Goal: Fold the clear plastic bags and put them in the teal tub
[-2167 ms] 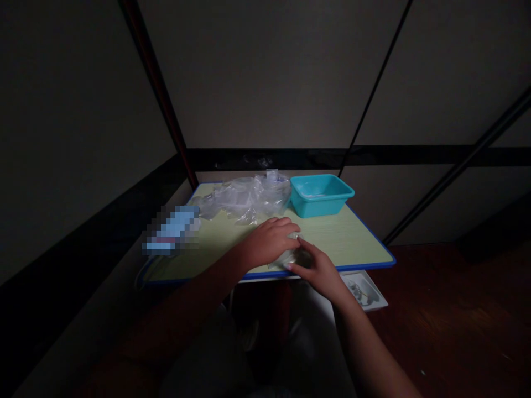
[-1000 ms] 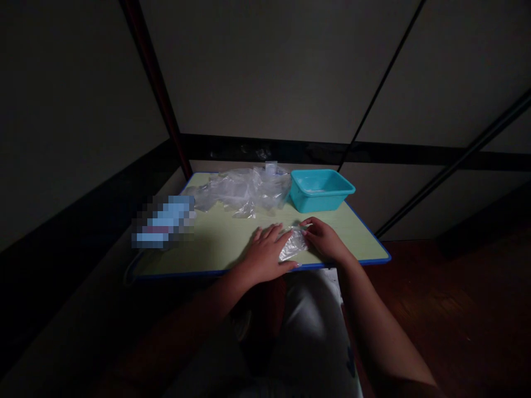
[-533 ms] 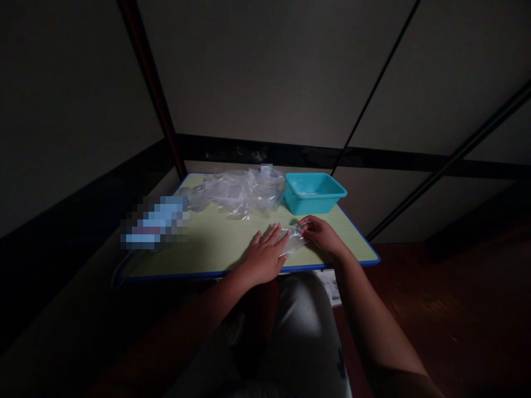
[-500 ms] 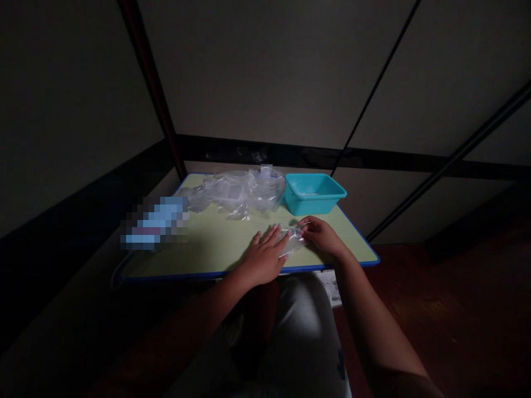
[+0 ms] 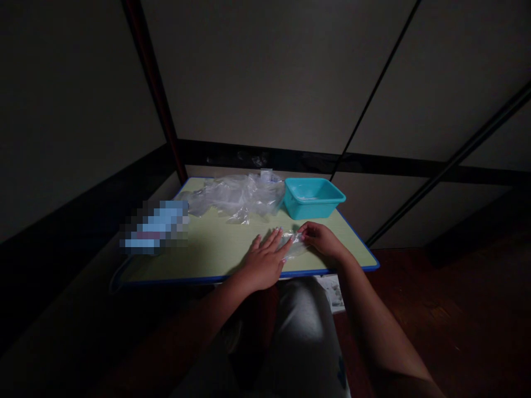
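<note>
- At table's (image 5: 215,251) back: crumpled clear plastic (image 5: 232,193), turquoise basin (image 5: 311,209) just beside; at left: blurred blue item (image 5: 161,221).
- Inside basin: something whitish, indistinct.
- Near front edge: rests spread left hand (image 5: 265,262) on small plastic bag (image 5: 295,250), pinches its end with right hand (image 5: 320,238).

No writing can be read: the grey marks on the white sheet (image 5: 334,293) below the table (image 5: 215,249) are too dim to make out, and the blue thing (image 5: 160,224) at left is pixelated.
</note>
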{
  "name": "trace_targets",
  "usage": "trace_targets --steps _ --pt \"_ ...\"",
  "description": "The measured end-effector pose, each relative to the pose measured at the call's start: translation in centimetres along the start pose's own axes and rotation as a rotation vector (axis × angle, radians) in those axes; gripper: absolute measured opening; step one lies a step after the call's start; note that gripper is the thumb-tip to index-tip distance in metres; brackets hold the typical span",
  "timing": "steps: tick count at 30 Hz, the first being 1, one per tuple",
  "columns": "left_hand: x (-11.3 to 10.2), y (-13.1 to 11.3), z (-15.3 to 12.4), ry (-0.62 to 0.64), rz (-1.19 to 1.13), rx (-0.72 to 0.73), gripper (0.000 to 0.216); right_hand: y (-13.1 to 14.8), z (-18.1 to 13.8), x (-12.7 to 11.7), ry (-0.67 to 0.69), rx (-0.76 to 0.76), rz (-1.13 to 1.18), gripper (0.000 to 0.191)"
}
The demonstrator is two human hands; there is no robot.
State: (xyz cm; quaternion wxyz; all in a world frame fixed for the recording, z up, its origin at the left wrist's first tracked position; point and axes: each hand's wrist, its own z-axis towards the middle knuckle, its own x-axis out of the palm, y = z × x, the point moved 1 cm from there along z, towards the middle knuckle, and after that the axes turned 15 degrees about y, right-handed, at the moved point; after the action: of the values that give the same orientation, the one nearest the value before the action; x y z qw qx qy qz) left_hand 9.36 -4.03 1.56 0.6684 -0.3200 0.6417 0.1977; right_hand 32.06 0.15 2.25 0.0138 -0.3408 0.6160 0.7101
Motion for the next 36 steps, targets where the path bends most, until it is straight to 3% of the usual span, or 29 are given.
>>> trace_targets --steps 11,23,30,36 --pt "-0.2 0.0 -0.1 0.046 0.013 0.123 0.05 0.2 -1.0 1.0 -0.13 -0.032 -0.252 0.021" --pt "-0.1 0.1 -0.1 0.077 0.011 0.151 0.049 0.7 -2.1 1.8 -0.313 0.017 -0.515 0.029" --pt "-0.2 0.1 -0.1 0.068 0.043 0.187 0.049 1.6 -3.5 2.3 -0.377 0.074 -0.543 0.029" --pt "-0.4 0.0 -0.1 0.093 0.04 0.236 0.043 2.7 -4.4 4.8 -0.519 0.152 -0.838 0.034"
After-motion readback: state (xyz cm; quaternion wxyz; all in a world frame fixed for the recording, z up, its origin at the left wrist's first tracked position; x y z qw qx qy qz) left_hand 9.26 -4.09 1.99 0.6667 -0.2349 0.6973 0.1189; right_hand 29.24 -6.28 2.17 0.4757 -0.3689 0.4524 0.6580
